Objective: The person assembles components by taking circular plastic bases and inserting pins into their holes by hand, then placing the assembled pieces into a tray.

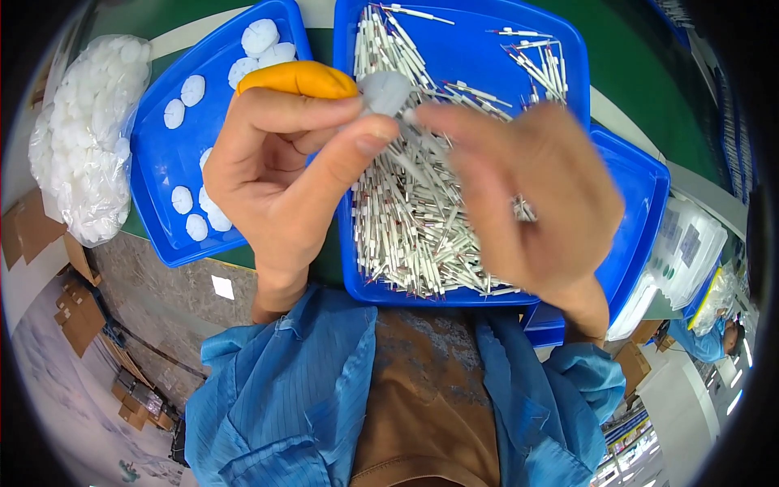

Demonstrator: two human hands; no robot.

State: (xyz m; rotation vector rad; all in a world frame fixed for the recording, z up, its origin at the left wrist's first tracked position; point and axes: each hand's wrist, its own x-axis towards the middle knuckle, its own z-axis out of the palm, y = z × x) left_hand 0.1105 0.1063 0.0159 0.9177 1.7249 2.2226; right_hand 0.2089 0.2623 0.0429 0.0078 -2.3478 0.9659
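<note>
Pinching a small pale grey cap at the top middle of the frame: left hand curled shut, thumb and orange-covered finger on it. Right hand blurred, fingers bent toward the cap, tips at a thin white stick; cannot tell how tight. Underneath, middle blue tray full of thin white sticks. Upper left, another blue tray with round white pads. Far left, clear bag of pads. Right side, third blue tray on the green tabletop.
</note>
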